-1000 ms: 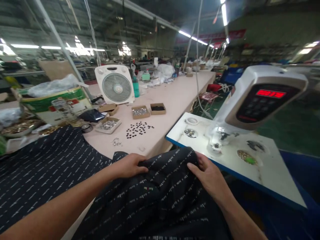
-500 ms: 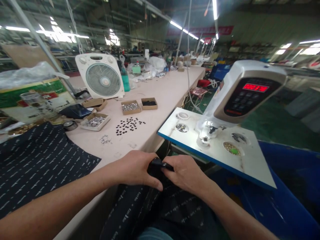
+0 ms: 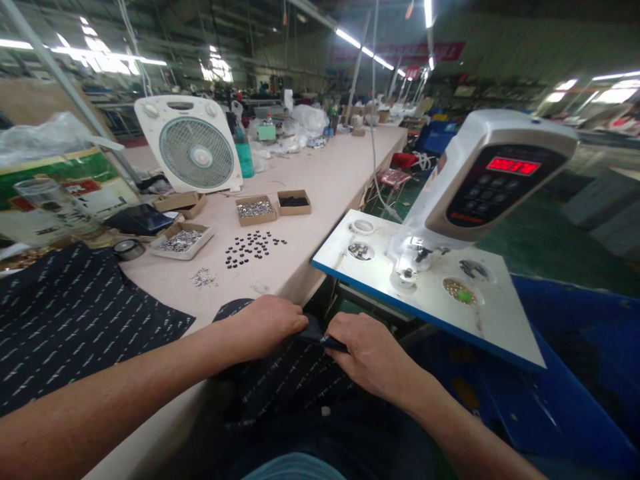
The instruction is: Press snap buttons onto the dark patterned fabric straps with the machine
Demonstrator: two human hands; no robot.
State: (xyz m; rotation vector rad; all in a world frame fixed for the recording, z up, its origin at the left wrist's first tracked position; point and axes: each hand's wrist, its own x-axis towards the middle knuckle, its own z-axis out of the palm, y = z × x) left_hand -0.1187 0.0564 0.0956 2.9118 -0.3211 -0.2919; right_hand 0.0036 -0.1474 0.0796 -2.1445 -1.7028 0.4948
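Note:
Dark fabric with small white lettering [image 3: 295, 373] hangs over my lap, its upper edge stretched between both hands. My left hand [image 3: 270, 325] is closed on the cloth near the table's front edge, knuckles up. My right hand [image 3: 367, 343] pinches the folded edge a short way to the right. Right of and beyond the hands stands a pressing machine [image 3: 480, 180] with a lit red display, over a white board with blue edges [image 3: 370, 287]. Small black buttons [image 3: 253, 248] lie scattered on the table [image 3: 320, 233], left of the machine.
More printed dark cloth [image 3: 75, 320] covers the table's left end. Beyond it are a box of silver parts [image 3: 183, 241], two more small boxes [image 3: 256, 209] [image 3: 294, 202], a tape roll [image 3: 129, 249] and a white fan [image 3: 193, 143]. A cable hangs behind the board.
My left hand has turned over from an outstretched thumb to a closed hold, slightly leftward. The fabric beneath has shifted, and a part of it now shows behind my left hand.

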